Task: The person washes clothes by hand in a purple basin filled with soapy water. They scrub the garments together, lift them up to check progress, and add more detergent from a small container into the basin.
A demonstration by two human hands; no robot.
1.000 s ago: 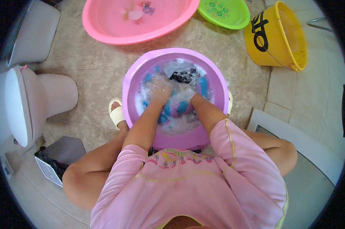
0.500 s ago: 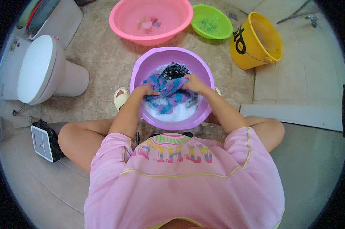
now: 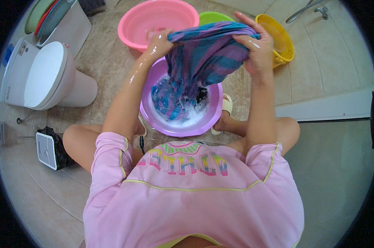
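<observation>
Item, left: your left hand (image 3: 160,43), fingers closed on one end of the blue-and-purple striped fabric cloth (image 3: 207,53). Item, centre: said cloth, top edge stretched between your hands, lower folds trailing into white suds (image 3: 193,116) in the round purple plastic basin (image 3: 179,133); step, apparently, lifting and spreading it mid-wash. Item, right: your right hand (image 3: 257,45), thumb clamping the other end, one finger raised free; next move seemingly calls for firm, even grips above the basin.

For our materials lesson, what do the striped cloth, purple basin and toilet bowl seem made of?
Striped cloth: matte, soft fabric, draping in folds; fibre unclear.
Purple basin: likely plastic, slightly glossy; smooth, evenly coloured.
Toilet bowl: probably glazed ceramic; smooth, white, curved.
</observation>
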